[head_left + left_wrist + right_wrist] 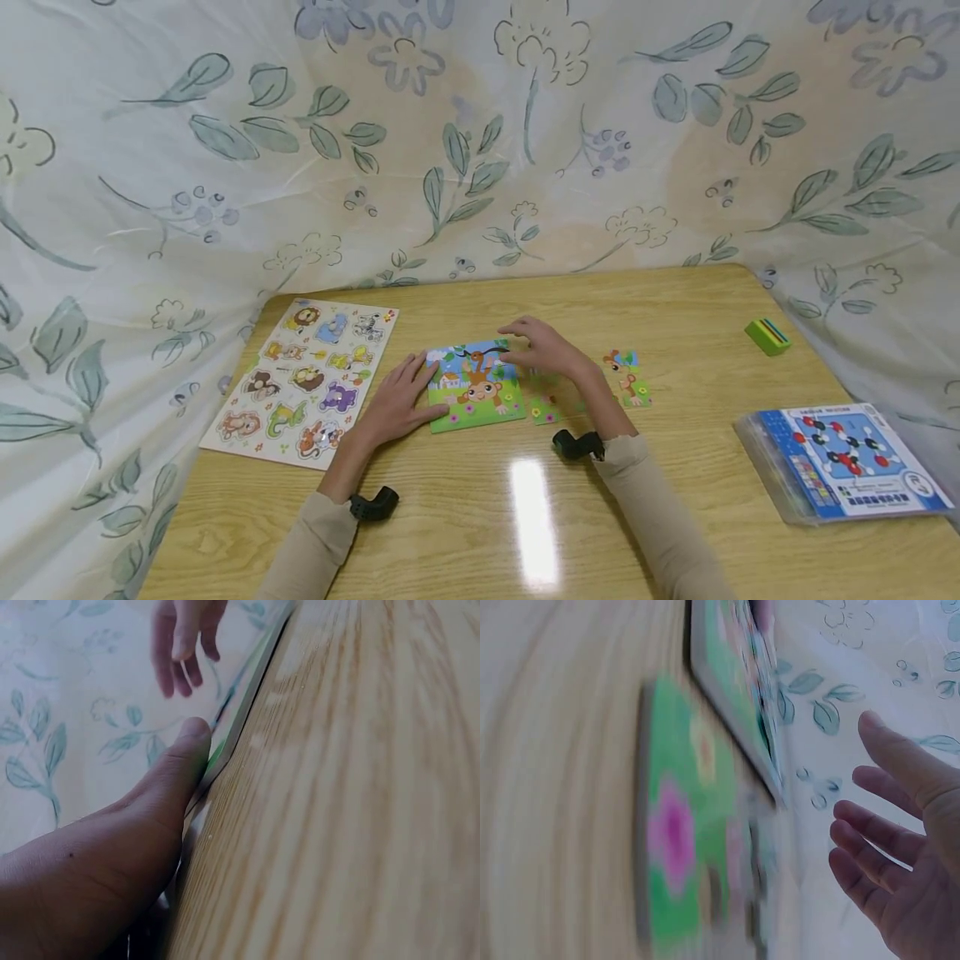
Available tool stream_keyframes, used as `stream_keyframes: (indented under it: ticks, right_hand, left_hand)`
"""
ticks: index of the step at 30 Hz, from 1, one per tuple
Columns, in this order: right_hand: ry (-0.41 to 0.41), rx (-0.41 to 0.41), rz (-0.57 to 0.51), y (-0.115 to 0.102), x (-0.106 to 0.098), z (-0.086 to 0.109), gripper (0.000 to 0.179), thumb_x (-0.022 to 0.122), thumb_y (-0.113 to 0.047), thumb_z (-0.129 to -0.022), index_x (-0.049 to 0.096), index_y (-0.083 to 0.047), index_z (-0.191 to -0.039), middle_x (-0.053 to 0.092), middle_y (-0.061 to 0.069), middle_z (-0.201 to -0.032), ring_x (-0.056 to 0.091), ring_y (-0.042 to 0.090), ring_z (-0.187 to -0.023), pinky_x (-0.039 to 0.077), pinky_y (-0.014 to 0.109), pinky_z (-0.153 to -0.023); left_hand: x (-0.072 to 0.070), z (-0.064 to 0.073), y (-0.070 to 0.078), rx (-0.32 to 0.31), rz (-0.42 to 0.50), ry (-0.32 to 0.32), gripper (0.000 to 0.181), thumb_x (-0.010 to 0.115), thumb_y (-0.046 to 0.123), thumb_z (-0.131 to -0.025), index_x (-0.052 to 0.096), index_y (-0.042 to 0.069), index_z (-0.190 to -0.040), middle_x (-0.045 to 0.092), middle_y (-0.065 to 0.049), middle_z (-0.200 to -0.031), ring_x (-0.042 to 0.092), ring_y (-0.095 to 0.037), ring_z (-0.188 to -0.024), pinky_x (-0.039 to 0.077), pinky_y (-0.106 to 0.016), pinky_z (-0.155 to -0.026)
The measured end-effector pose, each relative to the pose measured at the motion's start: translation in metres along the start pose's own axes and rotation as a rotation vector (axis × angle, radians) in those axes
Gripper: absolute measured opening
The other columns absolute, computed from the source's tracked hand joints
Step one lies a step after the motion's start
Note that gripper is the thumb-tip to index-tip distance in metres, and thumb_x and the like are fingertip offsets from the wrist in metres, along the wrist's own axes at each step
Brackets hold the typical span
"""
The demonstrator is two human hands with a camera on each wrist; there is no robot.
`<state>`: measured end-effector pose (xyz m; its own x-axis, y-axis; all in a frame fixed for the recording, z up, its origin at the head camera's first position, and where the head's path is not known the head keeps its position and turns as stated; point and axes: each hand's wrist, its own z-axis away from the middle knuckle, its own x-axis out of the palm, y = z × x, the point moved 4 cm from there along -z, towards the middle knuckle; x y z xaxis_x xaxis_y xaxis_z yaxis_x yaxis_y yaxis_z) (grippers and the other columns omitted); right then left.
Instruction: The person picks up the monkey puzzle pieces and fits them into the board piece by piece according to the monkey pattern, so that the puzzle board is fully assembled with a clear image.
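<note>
Your left hand (396,396), fingers fairly straight and gripping nothing, rests on the left edge of the monkey puzzle (483,398); press softly there so it won't slide. The puzzle lies flat between your 2 hands, showing 1 brown monkey head-down over green grass. Your right hand (549,346), fingers spread, holds nothing; pinch loose pieces (545,412) by their sides.

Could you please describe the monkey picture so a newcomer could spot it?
On the table, find the left hand. The monkey picture lies just to its right. Unlike the small pieces further right, it is one broad panel.
</note>
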<state>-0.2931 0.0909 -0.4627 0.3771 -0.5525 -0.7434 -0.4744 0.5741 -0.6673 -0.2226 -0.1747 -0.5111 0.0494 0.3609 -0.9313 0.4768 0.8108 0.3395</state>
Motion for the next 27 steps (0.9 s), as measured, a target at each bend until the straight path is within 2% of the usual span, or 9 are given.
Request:
stream_keyframes:
  ticks: [3,6,9,12,16,22,27]
  right_hand:
    - [0.0,0.009,0.019,0.005,-0.01,0.012,0.054,0.066,-0.026,-0.093,0.051,-0.002,-0.139,0.048,0.02,-0.136,0.05,0.037,-0.124,0.048,0.051,-0.098]
    - [-0.017,0.023,0.087,0.011,-0.016,0.025,0.054,0.068,-0.026,-0.092,0.053,0.0,-0.137,0.05,0.023,-0.134,0.049,0.04,-0.123,0.047,0.053,-0.099]
    - [-0.051,0.036,0.158,0.017,-0.018,0.036,0.054,0.069,-0.026,-0.091,0.054,0.002,-0.135,0.051,0.025,-0.133,0.049,0.042,-0.124,0.045,0.054,-0.1]
    - [-0.086,0.057,0.175,0.021,-0.018,0.043,0.056,0.07,-0.026,-0.09,0.054,0.003,-0.135,0.051,0.024,-0.134,0.049,0.04,-0.124,0.046,0.052,-0.101]
    - [-0.113,0.063,0.146,0.021,-0.016,0.047,0.057,0.071,-0.025,-0.089,0.053,0.003,-0.136,0.052,0.022,-0.131,0.052,0.036,-0.119,0.048,0.048,-0.096]
    - [-0.14,0.033,0.137,0.02,-0.012,0.046,0.05,0.071,-0.022,-0.089,0.058,0.002,-0.131,0.055,0.021,-0.122,0.055,0.029,-0.103,0.051,0.039,-0.082]
    - [-0.143,0.053,0.13,0.023,-0.012,0.046,0.049,0.071,-0.023,-0.089,0.058,0.0,-0.131,0.055,0.019,-0.123,0.055,0.028,-0.103,0.05,0.039,-0.083]
  left_hand:
    - [0.0,0.0,0.001,0.001,-0.005,0.006,0.081,0.064,0.049,-0.09,0.029,0.014,-0.154,0.022,-0.016,-0.161,0.02,-0.039,-0.149,0.023,-0.059,-0.117]
    - [0.0,0.001,0.002,0.001,-0.015,0.006,0.082,0.063,0.049,-0.09,0.028,0.013,-0.154,0.021,-0.016,-0.161,0.019,-0.039,-0.149,0.023,-0.059,-0.117]
    - [0.001,0.001,0.002,-0.002,-0.02,0.001,0.082,0.063,0.049,-0.09,0.027,0.013,-0.155,0.02,-0.016,-0.162,0.018,-0.038,-0.15,0.022,-0.059,-0.118]
    - [0.001,0.002,0.003,-0.011,-0.018,-0.004,0.081,0.061,0.05,-0.091,0.026,0.014,-0.155,0.019,-0.015,-0.162,0.017,-0.037,-0.15,0.017,-0.059,-0.119]
    - [0.002,0.003,0.003,-0.021,-0.013,-0.009,0.081,0.06,0.051,-0.092,0.025,0.014,-0.155,0.018,-0.015,-0.163,0.015,-0.036,-0.151,0.013,-0.059,-0.12]
    - [0.003,0.002,0.003,-0.02,-0.025,-0.017,0.081,0.058,0.052,-0.092,0.024,0.014,-0.156,0.017,-0.015,-0.163,0.014,-0.036,-0.151,0.014,-0.059,-0.12]
    - [0.004,0.001,0.003,-0.011,-0.034,-0.009,0.08,0.058,0.051,-0.093,0.025,0.013,-0.155,0.017,-0.016,-0.163,0.015,-0.037,-0.151,0.014,-0.059,-0.12]
